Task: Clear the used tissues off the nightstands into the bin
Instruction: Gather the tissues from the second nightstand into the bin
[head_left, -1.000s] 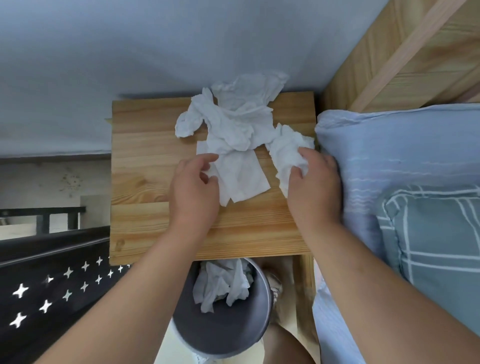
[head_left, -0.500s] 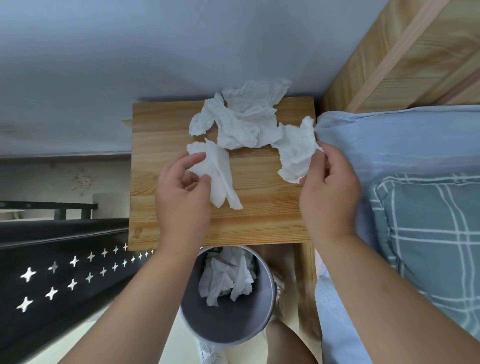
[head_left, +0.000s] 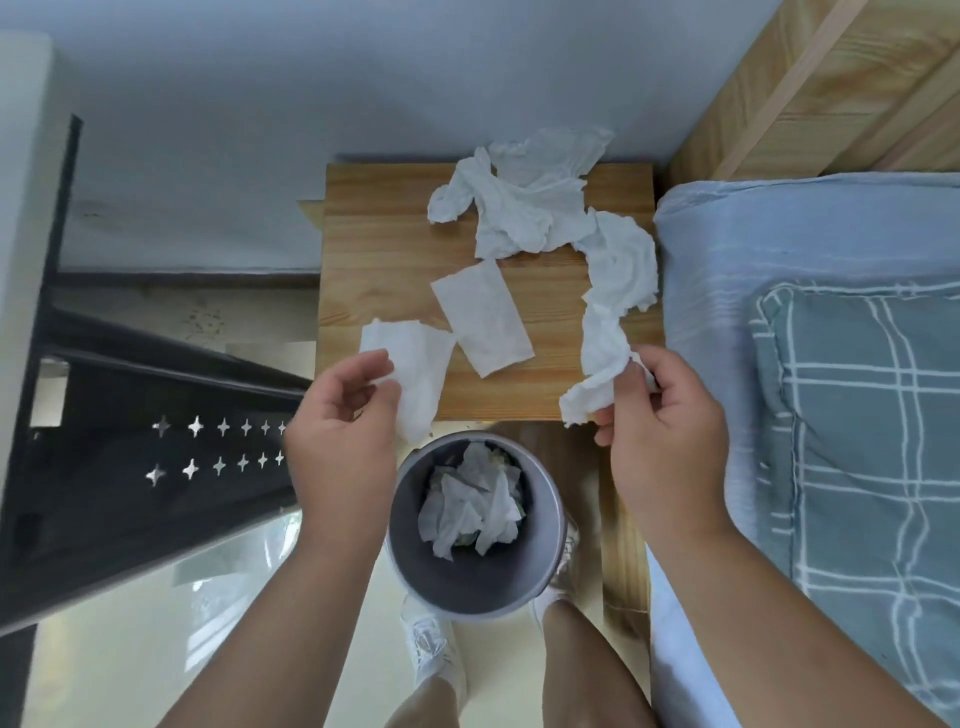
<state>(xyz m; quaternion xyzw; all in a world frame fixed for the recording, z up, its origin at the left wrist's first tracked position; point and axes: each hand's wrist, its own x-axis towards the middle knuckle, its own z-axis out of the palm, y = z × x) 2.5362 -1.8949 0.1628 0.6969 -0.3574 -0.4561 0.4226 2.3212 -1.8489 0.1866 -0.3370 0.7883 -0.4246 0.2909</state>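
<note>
Held tissue (head_left: 418, 374): pinched between thumb and fingertips of the left hand (head_left: 337, 441), hanging past the nightstand's near edge.
Twisted tissue (head_left: 605, 343): near end gripped in the right hand (head_left: 660, 436), the rest trailing far along the nightstand's right side.
Flat tissue (head_left: 483, 317): lying loose mid-nightstand.
Crumpled pile (head_left: 519, 202): at the far edge.
Bin (head_left: 545, 566): on the floor near the nightstand (head_left: 374, 249), with tissues inside.
Pillow (head_left: 857, 415): right, on the bed.

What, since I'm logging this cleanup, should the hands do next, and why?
Probably move both over the grey bin and let go: the left hand pinches a flat tissue, the right hand a crumpled tissue, both at the nightstand edge just above it.
</note>
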